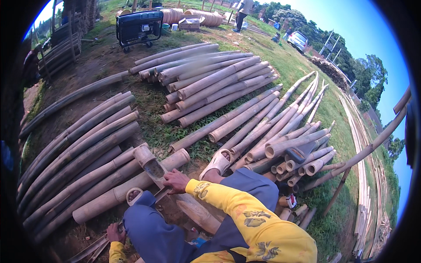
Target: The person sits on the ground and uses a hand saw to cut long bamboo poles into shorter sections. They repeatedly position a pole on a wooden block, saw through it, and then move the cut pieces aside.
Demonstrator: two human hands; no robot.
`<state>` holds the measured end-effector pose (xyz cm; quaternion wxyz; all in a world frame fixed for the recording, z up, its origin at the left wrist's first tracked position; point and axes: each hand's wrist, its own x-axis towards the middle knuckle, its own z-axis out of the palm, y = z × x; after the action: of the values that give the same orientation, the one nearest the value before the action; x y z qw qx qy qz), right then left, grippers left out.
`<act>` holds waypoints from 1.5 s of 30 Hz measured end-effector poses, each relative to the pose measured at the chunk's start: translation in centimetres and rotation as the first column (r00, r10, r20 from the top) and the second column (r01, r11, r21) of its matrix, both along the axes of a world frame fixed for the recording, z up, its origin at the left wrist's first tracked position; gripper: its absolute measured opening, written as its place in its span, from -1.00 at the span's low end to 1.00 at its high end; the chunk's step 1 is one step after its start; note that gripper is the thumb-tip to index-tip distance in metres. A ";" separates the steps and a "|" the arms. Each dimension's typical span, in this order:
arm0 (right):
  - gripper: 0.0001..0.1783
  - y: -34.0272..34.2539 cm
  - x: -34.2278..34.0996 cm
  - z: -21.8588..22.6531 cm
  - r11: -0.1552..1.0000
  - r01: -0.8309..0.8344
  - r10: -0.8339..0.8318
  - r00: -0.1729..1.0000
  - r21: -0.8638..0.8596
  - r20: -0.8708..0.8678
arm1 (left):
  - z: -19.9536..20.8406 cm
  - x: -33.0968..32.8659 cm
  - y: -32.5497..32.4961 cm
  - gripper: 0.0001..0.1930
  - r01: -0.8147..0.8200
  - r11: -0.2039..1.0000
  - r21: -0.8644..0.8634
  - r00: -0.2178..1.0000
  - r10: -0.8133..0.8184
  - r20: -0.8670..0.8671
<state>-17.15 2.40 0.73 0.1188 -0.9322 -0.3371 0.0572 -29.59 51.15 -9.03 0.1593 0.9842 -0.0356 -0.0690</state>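
Observation:
Near the middle, my right hand (176, 181) is closed on the lower end of a bamboo piece (151, 165) with its upper side cut open. This piece lies across a thick bamboo pole (120, 199). Below the hand a narrow, dark flat thing shows; its kind is unclear. A pale bamboo length (198, 213) with a cut face lies between my knees. Low at the left, beside my knee, is my left hand (116, 232), its fingers bent. Whatever it may hold is hidden. Long thin split strips (93, 249) lie right by it.
Bamboo poles (79, 144) lie close together at the left. Another stack (219, 83) lies farther off, and more poles (280, 149) spread out at the right, a dark tool-like object (300, 152) on them. A generator (139, 28), coiled pipe (206, 18), person (242, 15) and car (298, 40) are behind.

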 end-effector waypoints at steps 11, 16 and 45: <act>-0.30 -2.2 -3.0 0.6 0.978 0.208 -0.207 0.978 0.018 -0.025 | -1.5 0.3 -1.0 -0.41 -0.068 0.998 -0.018 0.998 0.068 -0.004; -0.26 -9.8 -6.6 11.1 0.953 0.290 -0.298 0.946 -0.085 -0.123 | -0.1 0.6 -1.3 -0.33 -0.057 0.997 -0.051 0.998 0.056 -0.030; -0.47 -17.7 -32.3 15.2 0.288 0.814 -0.958 0.251 0.505 0.141 | 36.8 3.3 -23.7 -0.46 0.506 0.733 -0.455 0.861 -0.456 0.222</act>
<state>-49.44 -15.32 15.89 0.2077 -0.9063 0.2383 -0.2807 -26.29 27.47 27.74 0.3824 0.8679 -0.3131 -0.0491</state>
